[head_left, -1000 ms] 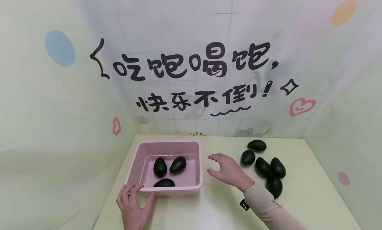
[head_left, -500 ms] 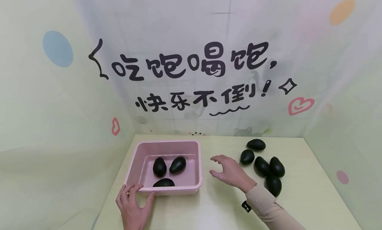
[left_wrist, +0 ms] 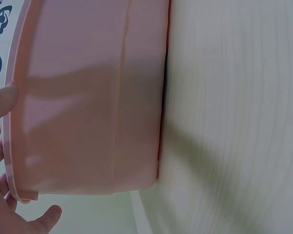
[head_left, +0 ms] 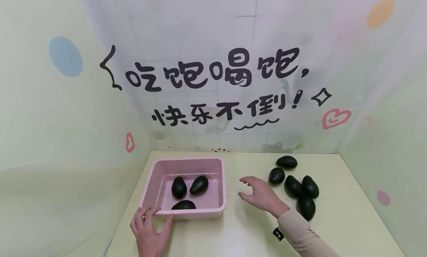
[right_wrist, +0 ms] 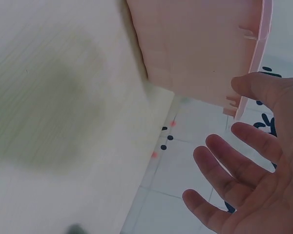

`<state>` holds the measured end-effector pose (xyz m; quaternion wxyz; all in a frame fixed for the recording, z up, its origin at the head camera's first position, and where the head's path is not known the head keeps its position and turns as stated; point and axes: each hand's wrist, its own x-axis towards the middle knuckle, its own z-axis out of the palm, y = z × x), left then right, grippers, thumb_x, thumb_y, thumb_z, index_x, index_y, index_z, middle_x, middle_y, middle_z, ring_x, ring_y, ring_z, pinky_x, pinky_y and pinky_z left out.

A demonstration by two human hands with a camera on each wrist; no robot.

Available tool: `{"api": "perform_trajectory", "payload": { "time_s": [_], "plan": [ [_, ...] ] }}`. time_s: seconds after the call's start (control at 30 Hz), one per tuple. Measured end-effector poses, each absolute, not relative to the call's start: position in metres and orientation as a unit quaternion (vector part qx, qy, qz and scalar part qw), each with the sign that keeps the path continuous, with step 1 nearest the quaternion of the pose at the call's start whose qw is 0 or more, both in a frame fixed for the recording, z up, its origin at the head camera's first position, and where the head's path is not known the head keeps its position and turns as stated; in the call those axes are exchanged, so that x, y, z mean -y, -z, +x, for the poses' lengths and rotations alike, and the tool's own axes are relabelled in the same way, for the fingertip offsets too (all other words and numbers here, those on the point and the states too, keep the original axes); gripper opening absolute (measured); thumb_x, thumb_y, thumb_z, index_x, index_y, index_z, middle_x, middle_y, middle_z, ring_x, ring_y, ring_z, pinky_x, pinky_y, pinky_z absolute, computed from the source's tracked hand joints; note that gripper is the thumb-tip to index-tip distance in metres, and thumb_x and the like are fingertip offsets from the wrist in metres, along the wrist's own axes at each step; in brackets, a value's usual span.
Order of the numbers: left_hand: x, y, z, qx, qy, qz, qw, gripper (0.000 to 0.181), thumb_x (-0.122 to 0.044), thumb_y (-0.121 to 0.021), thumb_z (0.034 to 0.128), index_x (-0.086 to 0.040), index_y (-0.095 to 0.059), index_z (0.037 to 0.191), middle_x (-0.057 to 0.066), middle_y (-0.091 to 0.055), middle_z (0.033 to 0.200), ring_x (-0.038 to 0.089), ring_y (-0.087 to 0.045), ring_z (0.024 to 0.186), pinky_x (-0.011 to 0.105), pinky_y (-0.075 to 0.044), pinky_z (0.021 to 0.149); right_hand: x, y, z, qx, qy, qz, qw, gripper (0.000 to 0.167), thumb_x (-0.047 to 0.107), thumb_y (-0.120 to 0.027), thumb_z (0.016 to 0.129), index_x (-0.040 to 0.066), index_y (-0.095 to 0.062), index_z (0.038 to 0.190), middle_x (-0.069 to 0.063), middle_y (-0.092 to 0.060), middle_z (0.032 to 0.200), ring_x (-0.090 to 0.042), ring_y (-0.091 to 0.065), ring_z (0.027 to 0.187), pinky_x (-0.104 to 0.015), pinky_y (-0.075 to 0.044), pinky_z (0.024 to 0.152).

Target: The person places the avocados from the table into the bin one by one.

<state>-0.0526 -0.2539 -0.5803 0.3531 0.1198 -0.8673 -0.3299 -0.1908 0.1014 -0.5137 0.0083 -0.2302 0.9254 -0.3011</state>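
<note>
A pink plastic bin [head_left: 188,211] stands on the left of the table, with three dark avocados [head_left: 199,185] visible inside. The nearest of these is partly hidden by the front wall. My left hand [head_left: 150,229] grips the rim at the bin's front left corner, fingers over the edge and thumb at the front. In the left wrist view that thumb [left_wrist: 6,99] touches the rim. My right hand [head_left: 261,193], bent fingers spread apart from the thumb, holds nothing. It hovers between the bin and a loose group of several dark avocados [head_left: 306,208] on the right.
The pale wooden table [head_left: 240,231] meets a printed curtain [head_left: 207,138] at its back and sides. One avocado [head_left: 287,162] lies near the back edge, apart from the touching cluster. A small black object [head_left: 278,234] shows beside the right sleeve [head_left: 297,227].
My right hand has drifted slightly to the right and nearer, away from the bin, with its fingers still apart. The left hand, bin and avocados keep their places.
</note>
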Motion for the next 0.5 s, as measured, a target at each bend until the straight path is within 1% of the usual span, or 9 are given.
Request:
{"api": "perform_trajectory", "payload": {
  "time_s": [0.13,0.37,0.5],
  "plan": [
    [0.253,0.579,-0.052,0.870,0.328,0.128,0.344,0.050,-0.021,-0.093,0.0733,-0.008,-0.067,0.114,0.022,-0.054,0.136,0.051,-0.033,0.145,0.078,-0.039,0.103,-0.106,0.514,-0.190,-0.926,0.306,-0.222,0.010,0.043,0.024,-0.081,0.093,0.005,-0.072,0.130,-0.009,-0.075,0.128,-0.032,-0.074,0.110,-0.048,-0.063,0.094],
    [0.253,0.579,-0.052,0.868,0.331,0.127,0.347,0.051,-0.020,-0.094,0.0730,-0.007,-0.068,0.115,0.022,-0.054,0.136,0.051,-0.033,0.145,0.079,-0.039,0.104,-0.115,0.519,-0.191,-0.927,0.303,-0.220,0.001,0.042,0.024,-0.080,0.093,0.005,-0.072,0.129,-0.009,-0.075,0.128,-0.032,-0.074,0.108,-0.047,-0.063,0.093],
    [0.254,0.580,-0.052,0.867,0.331,0.119,0.352,0.052,-0.020,-0.094,0.0728,-0.005,-0.068,0.115,0.024,-0.054,0.135,0.052,-0.032,0.146,0.078,-0.038,0.105,-0.121,0.521,-0.190,-0.929,0.303,-0.211,0.005,0.043,0.024,-0.080,0.093,0.004,-0.072,0.130,-0.009,-0.075,0.128,-0.032,-0.074,0.109,-0.048,-0.062,0.094]
  ]
}}
